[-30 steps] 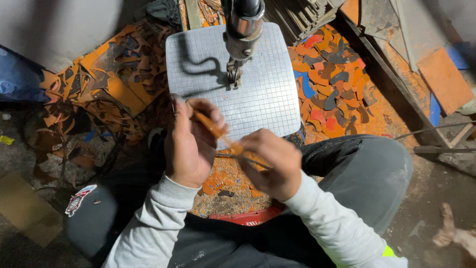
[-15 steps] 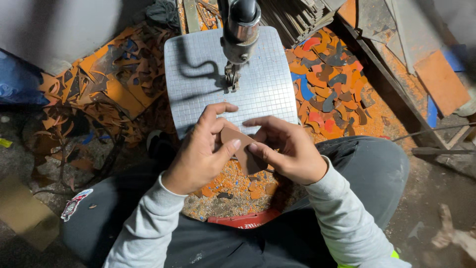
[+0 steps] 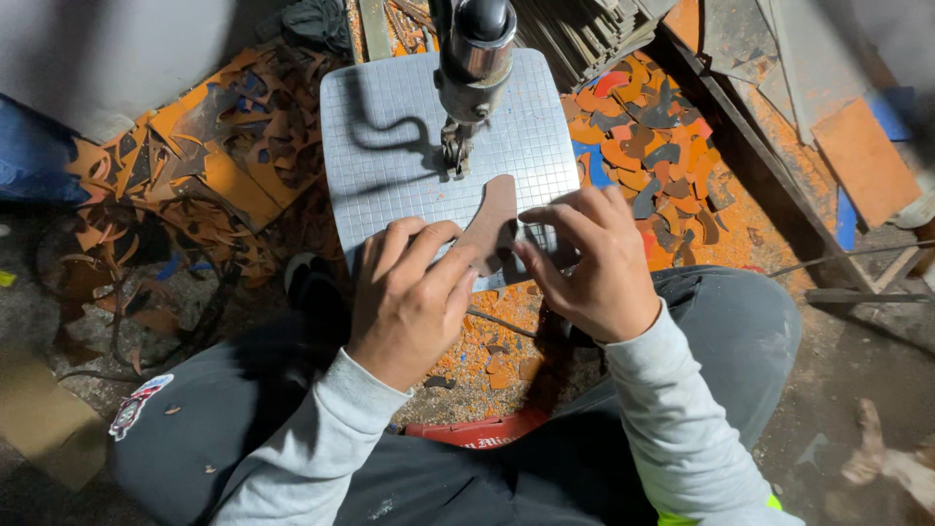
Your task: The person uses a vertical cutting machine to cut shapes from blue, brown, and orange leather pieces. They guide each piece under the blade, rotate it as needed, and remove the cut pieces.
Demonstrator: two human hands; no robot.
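Note:
A flat brown cut-out piece (image 3: 495,226) lies on the grey gridded machine table (image 3: 390,136), its tip just below the machine's needle head (image 3: 466,97). My left hand (image 3: 409,297) presses on the piece's left edge with fingers spread. My right hand (image 3: 589,261) presses on its right side, fingers curled down. Both hands hold the piece flat against the table. Grey sleeves cover both forearms.
Orange, brown and blue scrap offcuts (image 3: 653,146) are heaped right of the table, and more scraps (image 3: 195,156) lie on the left. A stack of grey sheets (image 3: 584,29) sits behind. My knees in dark trousers flank a debris-strewn gap (image 3: 487,360).
My hands held orange pieces above my lap a second ago. They have since moved up and forward, and now press a brown piece onto the machine table near the needle.

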